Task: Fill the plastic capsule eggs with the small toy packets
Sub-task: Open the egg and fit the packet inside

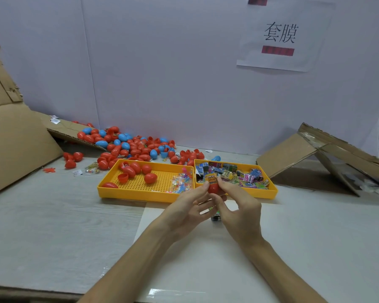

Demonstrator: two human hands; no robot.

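Presently, at frame centre before the yellow tray [263, 193], left hand [189, 205] and right hand [240, 207] both pinch a red capsule egg half [213, 189], evidently steadying it while an orange toy packet [211, 178] seats in its mouth.

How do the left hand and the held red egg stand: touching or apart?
Touching. Head view shows the left hand gripping the held red egg.

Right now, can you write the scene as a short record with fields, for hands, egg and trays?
hands: left hand and right hand both grip one red egg
packet: orange packet sticks up from that egg
left tray: yellow, holds red eggs and clear toy bags
right tray: yellow, full of colourful packets
behind trays: loose pile of red and blue eggs
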